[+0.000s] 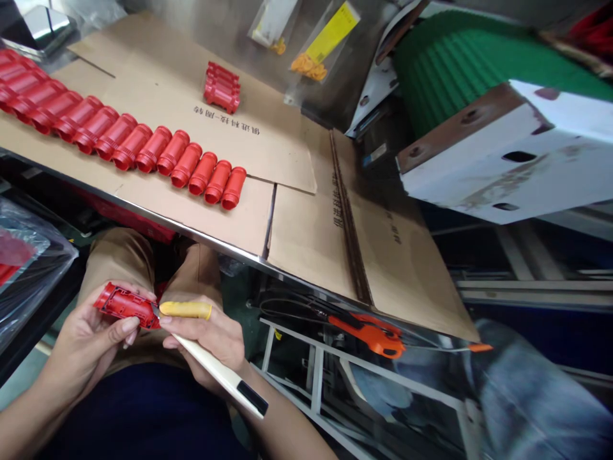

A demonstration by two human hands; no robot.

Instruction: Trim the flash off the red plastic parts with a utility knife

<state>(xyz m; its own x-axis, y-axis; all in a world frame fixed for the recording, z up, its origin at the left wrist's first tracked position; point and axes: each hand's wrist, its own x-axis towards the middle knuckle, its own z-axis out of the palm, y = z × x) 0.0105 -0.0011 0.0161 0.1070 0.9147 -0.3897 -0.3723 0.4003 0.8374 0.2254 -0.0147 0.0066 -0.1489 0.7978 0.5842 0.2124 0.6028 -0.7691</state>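
Left hand [86,332]: is pinching the red casing [125,303] between thumb and fingers, seemingly steadying it
Right hand [215,338]: is gripping the white tool [211,365] like a pen, apparently for control, its tip reaching the casing's end
Yellow finger cover [186,310]: is wrapping one finger, probably guarding it
Red casing: is hovering over the lap, likely for closeness
Red tubes [131,147]: are lying lined up on cardboard [306,236], perhaps for easy reach

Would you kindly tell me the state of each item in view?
Left hand: closed around red part
Red part: held, tilted
Right hand: gripping white tool
White tool: tip at red part's end
Yellow finger cover: worn
Red row: lying side by side
Separate red pieces: lying together
Cardboard: laid flat
Orange tool: unheld
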